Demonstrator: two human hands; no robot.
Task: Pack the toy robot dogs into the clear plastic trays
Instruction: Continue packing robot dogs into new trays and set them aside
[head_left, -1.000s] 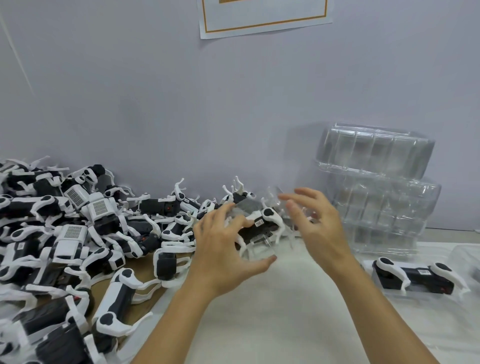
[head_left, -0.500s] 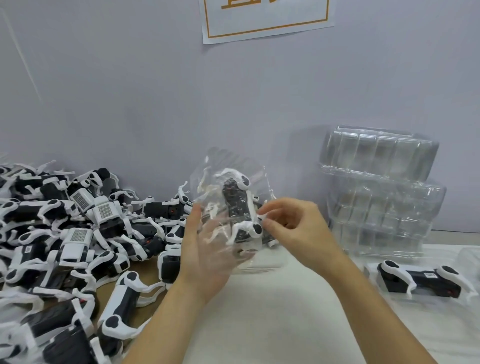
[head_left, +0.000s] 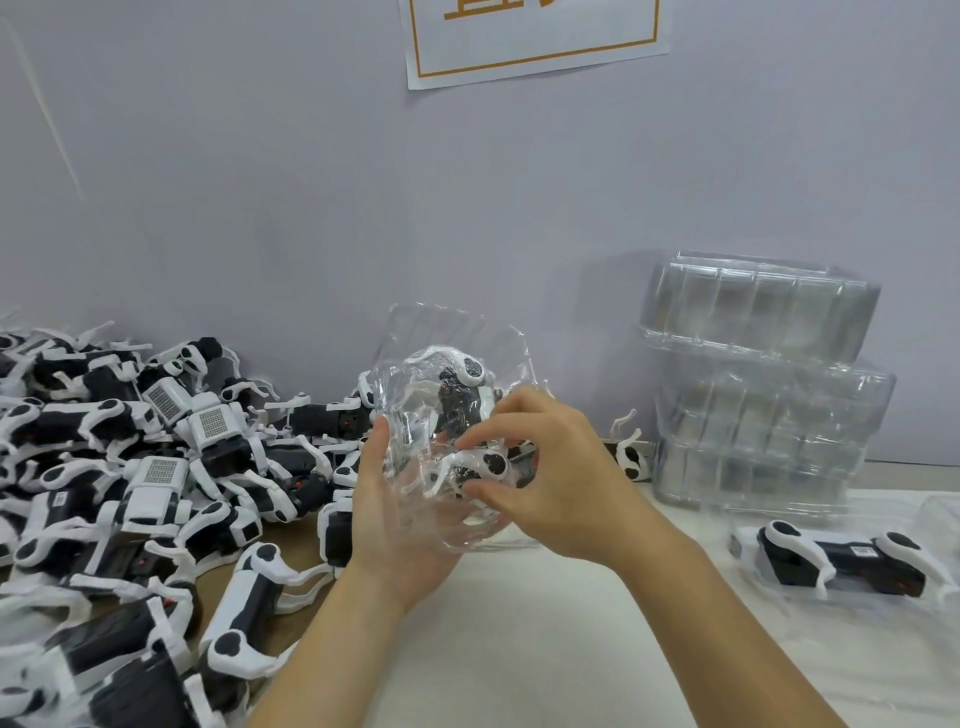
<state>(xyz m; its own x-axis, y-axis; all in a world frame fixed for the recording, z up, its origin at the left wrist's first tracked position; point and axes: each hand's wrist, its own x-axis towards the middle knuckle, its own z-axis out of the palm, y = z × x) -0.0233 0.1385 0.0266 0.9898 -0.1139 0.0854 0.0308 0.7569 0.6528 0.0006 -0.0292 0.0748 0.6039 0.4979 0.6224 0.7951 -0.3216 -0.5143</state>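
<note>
In the middle of the view I hold up a clear plastic tray (head_left: 415, 332) with a black-and-white toy robot dog (head_left: 467, 384) inside it, standing on end. My left hand (head_left: 395, 530) cups the tray from below and behind, with the thumb along its left edge. My right hand (head_left: 550, 467) pinches the dog's lower white leg (head_left: 483, 462) at the tray's front. A big heap of loose toy dogs (head_left: 156, 467) covers the left of the table.
A stack of empty clear trays (head_left: 763, 395) stands against the wall at the right. In front of it lies a packed dog in its tray (head_left: 841, 561). White cloth (head_left: 545, 649) covers the table near me. A paper sign (head_left: 530, 36) hangs on the wall.
The tray with the dog was lifted off the pile and turned upright. My left hand moved under it, and my right hand closed onto the dog's lower leg.
</note>
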